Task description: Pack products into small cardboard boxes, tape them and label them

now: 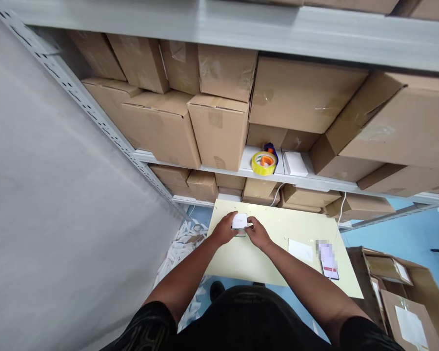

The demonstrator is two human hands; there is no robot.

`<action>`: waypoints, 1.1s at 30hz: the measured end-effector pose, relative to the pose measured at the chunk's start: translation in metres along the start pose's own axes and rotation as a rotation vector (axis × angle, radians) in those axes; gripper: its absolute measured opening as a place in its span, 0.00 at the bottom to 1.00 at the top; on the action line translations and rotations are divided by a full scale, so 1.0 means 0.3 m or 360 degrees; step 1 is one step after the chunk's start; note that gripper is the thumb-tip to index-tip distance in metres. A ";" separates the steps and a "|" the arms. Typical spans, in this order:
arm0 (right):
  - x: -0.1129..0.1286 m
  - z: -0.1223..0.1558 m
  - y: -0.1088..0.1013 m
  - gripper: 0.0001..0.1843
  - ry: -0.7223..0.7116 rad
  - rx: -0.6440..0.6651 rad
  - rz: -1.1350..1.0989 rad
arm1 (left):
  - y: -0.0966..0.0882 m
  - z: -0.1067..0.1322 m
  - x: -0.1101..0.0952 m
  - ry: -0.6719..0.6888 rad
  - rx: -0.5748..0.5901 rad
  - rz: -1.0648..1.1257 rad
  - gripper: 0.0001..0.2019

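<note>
A small white box is held between both my hands over the far part of a pale yellow table. My left hand grips its left side with curled fingers. My right hand pinches its right side. Something thin and greenish shows just under the box, too small to name. A flat white card lies on the table to the right, and beside it a phone lies face up.
Metal shelving packed with cardboard boxes stands behind the table. A yellow tape roll and a white box sit on the shelf. Open cartons stand at the right. White paper scraps litter the floor at the left.
</note>
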State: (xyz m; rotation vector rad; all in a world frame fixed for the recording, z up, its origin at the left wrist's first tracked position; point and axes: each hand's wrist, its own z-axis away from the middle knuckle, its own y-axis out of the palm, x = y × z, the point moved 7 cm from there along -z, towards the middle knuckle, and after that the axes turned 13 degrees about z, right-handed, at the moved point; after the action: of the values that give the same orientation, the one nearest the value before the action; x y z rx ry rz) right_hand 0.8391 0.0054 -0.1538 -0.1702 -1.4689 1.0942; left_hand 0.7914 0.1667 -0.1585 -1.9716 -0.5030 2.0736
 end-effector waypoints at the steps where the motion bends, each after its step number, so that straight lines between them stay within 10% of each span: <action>1: 0.022 -0.026 -0.006 0.15 0.0015 0.0018 0.0028 | -0.020 -0.024 0.004 -0.0013 0.0009 0.0003 0.45; 5: 0.112 -0.086 -0.138 0.12 0.0034 -0.0051 0.0154 | -0.050 -0.058 0.002 -0.0041 0.0110 -0.0034 0.47; 10: 0.253 -0.170 -0.665 0.20 0.0179 -0.1006 0.0411 | -0.028 -0.019 -0.013 -0.0012 0.0224 -0.0085 0.50; 13: 0.329 -0.305 -0.886 0.28 0.0388 -0.1042 0.0553 | -0.027 -0.005 -0.013 -0.0069 0.0205 -0.0071 0.53; 18: 0.354 -0.503 -0.890 0.25 0.0735 -0.0284 0.0589 | -0.042 0.031 -0.042 0.0015 0.0162 -0.0073 0.54; 23: 0.367 -0.514 -0.854 0.25 0.0762 -0.0252 0.0627 | -0.090 0.156 -0.012 0.0014 -0.0059 0.0048 0.51; 28: 0.337 -0.344 -0.912 0.21 0.0698 -0.0359 0.0642 | -0.152 0.328 0.075 -0.0120 -0.0244 0.0177 0.44; 33: 0.118 -0.003 -0.894 0.10 0.0679 -0.0482 0.0726 | -0.182 0.465 0.134 -0.0211 -0.0223 0.0156 0.40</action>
State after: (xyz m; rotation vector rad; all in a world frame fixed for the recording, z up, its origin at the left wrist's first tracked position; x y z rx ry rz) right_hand 0.9596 -0.1157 0.0560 -0.9328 -1.2223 1.0980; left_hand 0.6464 0.2206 -0.1687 -1.9797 -0.6041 2.2991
